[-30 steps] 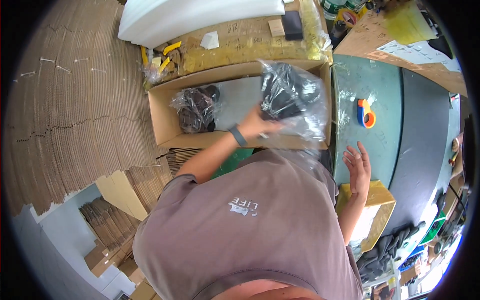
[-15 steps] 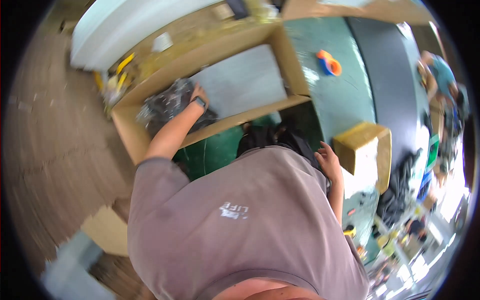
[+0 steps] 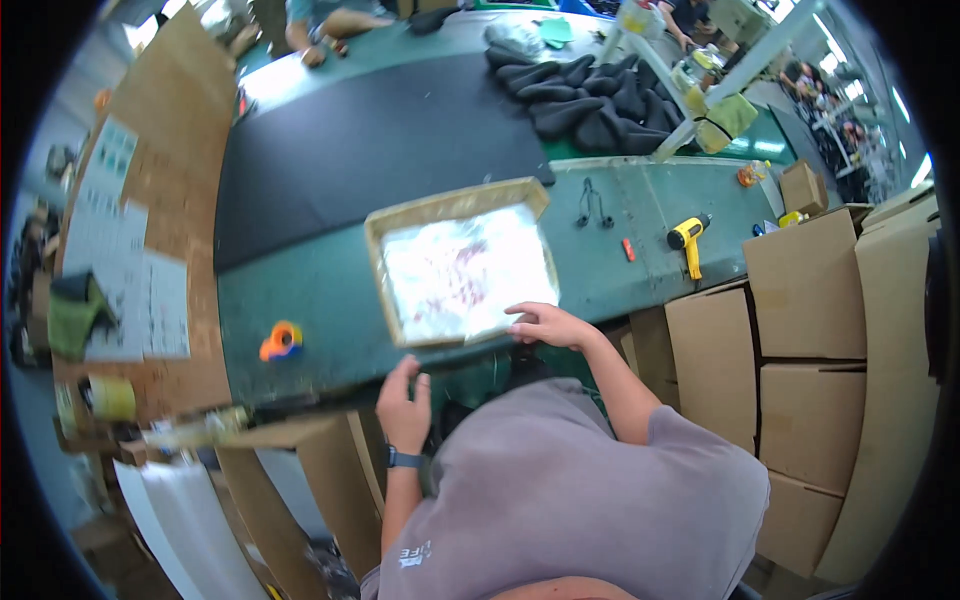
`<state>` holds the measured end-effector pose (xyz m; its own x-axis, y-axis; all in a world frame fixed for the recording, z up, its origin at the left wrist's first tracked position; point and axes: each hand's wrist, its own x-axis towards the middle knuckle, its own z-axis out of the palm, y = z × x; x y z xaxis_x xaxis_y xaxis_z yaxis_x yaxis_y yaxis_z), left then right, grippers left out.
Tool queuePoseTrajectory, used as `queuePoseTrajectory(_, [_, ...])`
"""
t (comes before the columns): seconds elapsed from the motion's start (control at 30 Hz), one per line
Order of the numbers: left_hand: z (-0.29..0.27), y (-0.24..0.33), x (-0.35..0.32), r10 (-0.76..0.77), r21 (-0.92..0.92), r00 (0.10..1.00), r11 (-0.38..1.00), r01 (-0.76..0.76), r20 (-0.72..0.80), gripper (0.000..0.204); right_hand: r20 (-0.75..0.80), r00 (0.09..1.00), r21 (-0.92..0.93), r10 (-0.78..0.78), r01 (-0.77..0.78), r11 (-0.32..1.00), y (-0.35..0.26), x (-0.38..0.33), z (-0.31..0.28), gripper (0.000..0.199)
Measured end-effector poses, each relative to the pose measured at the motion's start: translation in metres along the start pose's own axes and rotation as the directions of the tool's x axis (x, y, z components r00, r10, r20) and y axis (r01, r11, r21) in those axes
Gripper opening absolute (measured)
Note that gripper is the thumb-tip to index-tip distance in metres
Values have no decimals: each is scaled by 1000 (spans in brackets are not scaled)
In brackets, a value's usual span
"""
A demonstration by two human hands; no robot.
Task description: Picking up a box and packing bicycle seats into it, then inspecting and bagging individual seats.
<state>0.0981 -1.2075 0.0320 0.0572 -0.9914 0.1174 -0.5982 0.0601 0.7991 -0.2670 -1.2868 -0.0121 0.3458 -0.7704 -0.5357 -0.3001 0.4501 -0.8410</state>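
On the green worktable in front of me stands a shallow cardboard box (image 3: 376, 262), lined with clear plastic; small reddish items show blurred inside it. My right hand (image 3: 552, 326) is at the near right corner of this box, fingers stretched over its rim, holding nothing I can see. Whether it touches the cardboard I cannot tell. My left hand (image 3: 404, 408), with a watch at the wrist, hangs just off the table's front edge below the box's near left corner. Its fingers are extended and it is empty.
A tape roll (image 3: 281, 341) lies left, a yellow heat gun (image 3: 690, 240) and scissors (image 3: 594, 208) right. Behind are a black sheet (image 3: 370, 150) and dark fabric pieces (image 3: 590, 100). Cardboard boxes (image 3: 805, 300) are stacked on my right; an open carton (image 3: 300, 470) stands left. A co-worker's arms (image 3: 345, 25) show far off.
I have turned right from the long carton to the worktable. My left hand has left the clear plastic in that carton, and my right hand has come to the shallow box.
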Motion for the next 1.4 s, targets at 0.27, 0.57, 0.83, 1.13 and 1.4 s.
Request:
queuePoseTrajectory(0.27, [297,42,186,-109,271,928,962,9,357,27,-677,734,-257,-56,-164,952,81,55,-273,63])
queuePoseTrajectory(0.57, [368,66,227,73,485,933,839,-249,352,75,-656,694,-616,-296,-266,742,25,244,-532,75])
queuePoseTrajectory(0.83, [359,26,167,-231,423,868,906,27,439,11,-677,669,-724,-305,-535,435,-29,411,-670,71])
queuePoseTrajectory(1.13, [392,-8,167,-417,578,854,796,178,312,63,-495,863,-794,-98,-403,456,12,319,-609,63])
queuePoseTrajectory(1.4, [353,-40,163,-255,-113,899,943,313,357,20,-188,959,825,210,38,564,62,30,-338,41])
